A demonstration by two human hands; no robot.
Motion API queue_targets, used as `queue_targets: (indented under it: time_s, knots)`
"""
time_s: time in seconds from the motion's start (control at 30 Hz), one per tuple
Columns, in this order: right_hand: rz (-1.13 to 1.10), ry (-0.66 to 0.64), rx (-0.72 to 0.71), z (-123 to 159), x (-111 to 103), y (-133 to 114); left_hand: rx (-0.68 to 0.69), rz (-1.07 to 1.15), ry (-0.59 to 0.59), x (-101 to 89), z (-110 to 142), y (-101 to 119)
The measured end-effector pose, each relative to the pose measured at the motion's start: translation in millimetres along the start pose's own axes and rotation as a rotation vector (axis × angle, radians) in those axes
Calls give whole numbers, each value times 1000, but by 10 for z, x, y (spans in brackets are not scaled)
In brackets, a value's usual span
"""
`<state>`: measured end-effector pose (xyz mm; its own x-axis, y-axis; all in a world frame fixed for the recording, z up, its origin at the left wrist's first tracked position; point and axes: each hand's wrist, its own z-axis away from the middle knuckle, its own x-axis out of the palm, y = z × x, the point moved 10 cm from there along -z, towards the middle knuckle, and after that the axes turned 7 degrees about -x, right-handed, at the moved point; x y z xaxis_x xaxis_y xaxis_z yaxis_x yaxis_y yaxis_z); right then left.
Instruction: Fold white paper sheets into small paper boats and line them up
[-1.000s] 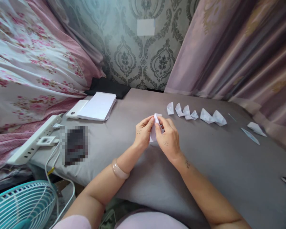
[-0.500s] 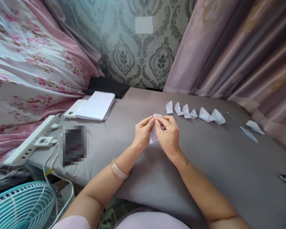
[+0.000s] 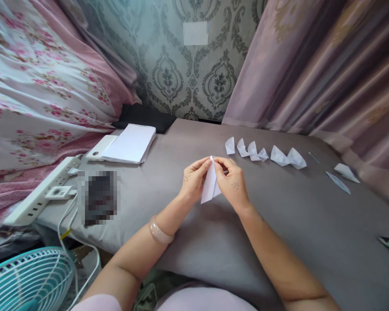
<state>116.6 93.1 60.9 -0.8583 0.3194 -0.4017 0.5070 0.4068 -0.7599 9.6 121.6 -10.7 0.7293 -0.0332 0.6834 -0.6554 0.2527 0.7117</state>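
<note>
Between my two hands is a folded sheet of white paper (image 3: 210,185), its pointed tip facing away from me and its wider end hanging toward me. My left hand (image 3: 193,177) pinches it near the tip from the left, thumb on top. From the right, my right hand (image 3: 232,182) grips the same paper close to the tip, thumb pressed along its edge. Some of the paper's right side is hidden behind the right hand. Beyond the hands, several folded paper boats (image 3: 279,156) stand in a row on the grey cloth.
A stack of white paper (image 3: 129,144) lies at the left, partly over a white box (image 3: 99,149). Farther left are a power strip (image 3: 43,192) with cables and a blurred dark object (image 3: 100,196). A turquoise fan (image 3: 29,276) stands front left. Paper pieces (image 3: 338,182) lie right.
The paper has turned so that its point now faces away from me and more of its lower part shows. My right hand has shifted slightly and rolled at the wrist.
</note>
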Motion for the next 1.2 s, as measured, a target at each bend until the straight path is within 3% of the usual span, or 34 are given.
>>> queue_targets:
  time_s: [0.43, 0.57, 0.83, 0.93, 1.03, 1.2]
  knots:
    - [166, -76, -21, -7, 30, -2, 30, -48, -9, 11, 14, 93]
    - [177, -80, -16, 8, 44, -20, 72, -86, 36, -28, 27, 150]
    - [162, -258, 115, 47, 143, 125, 109, -98, 54, -34, 81, 281]
    - [82, -278, 185, 10, 97, 213, 110, -90, 50, -54, 62, 321]
    - [-123, -188, 211, -44, 53, 245, 99, -60, 62, -85, 43, 318]
    - [-374, -194, 304, 21, 238, 325, 54, -32, 31, -39, 41, 212]
